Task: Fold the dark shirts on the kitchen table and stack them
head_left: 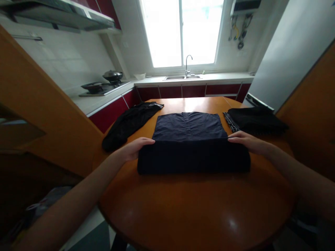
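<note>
At the left of the counter point(193, 209), a black garment point(125, 127) lies loosely bunched, white stripes at its far right end. Your left hand point(134, 148) comes next, its fingers pinching the left end of a fold edge. Between your hands, mid-counter, the navy garment point(190, 155) lies flat: its far part is bluish and wrinkled around a central seam, its near band darker, smoother and wider. Your right hand's point(247, 141) fingers pinch the edge's right end. Farther right sits folded black cloth point(258, 120), its left edge patterned in white.
</note>
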Available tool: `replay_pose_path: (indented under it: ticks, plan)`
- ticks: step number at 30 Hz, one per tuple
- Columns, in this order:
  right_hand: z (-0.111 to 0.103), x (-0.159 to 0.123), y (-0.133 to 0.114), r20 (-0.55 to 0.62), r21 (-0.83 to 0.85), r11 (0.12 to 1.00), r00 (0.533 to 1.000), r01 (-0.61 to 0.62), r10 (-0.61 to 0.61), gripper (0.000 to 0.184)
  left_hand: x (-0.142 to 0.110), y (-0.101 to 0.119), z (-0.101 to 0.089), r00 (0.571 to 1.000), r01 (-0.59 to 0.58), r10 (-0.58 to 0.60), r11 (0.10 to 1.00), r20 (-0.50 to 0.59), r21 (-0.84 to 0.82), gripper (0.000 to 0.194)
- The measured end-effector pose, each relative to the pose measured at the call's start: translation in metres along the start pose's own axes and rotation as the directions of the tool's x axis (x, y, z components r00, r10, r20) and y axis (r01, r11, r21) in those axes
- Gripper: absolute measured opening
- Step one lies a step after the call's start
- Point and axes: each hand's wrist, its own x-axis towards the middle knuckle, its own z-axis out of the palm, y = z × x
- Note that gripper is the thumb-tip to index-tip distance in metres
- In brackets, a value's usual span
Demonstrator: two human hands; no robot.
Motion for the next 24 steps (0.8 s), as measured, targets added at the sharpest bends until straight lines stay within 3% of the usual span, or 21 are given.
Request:
replay_pose_path:
  ticks: [3,6,11,15,18,24]
  plan:
    - [0.001,0.033,0.007,0.024,0.082,0.988,0.992,-0.129,0.127,0.033,0.033,0.004,-0.006,0.982,0.187,-0.187,0.981,0.003,-0.042,0.022]
    - [0.000,0.058,0.014,-0.019,0.034,0.981,0.981,-0.191,0.191,0.030,0.056,0.001,-0.008,0.970,0.243,-0.243,0.970,-0.007,-0.010,0.025]
    - [0.001,0.075,0.018,0.039,-0.165,0.973,0.985,-0.160,0.169,0.037,0.073,-0.002,-0.008,0.992,0.115,-0.108,0.984,-0.057,0.136,0.038]
    - [0.006,0.078,0.020,-0.029,-0.325,0.946,0.999,0.014,-0.024,0.039,0.078,-0.005,-0.010,0.992,0.030,-0.002,0.976,-0.127,0.214,0.054]
    - [0.009,0.077,0.024,-0.092,-0.366,0.923,0.983,0.117,-0.161,0.037,0.079,-0.007,-0.011,0.989,-0.026,0.056,0.977,-0.138,0.210,0.056]
    - [0.000,0.089,0.022,-0.214,-0.416,0.898,0.945,0.142,-0.248,0.033,0.094,0.001,-0.017,0.969,-0.133,0.169,0.972,-0.179,0.196,0.062]
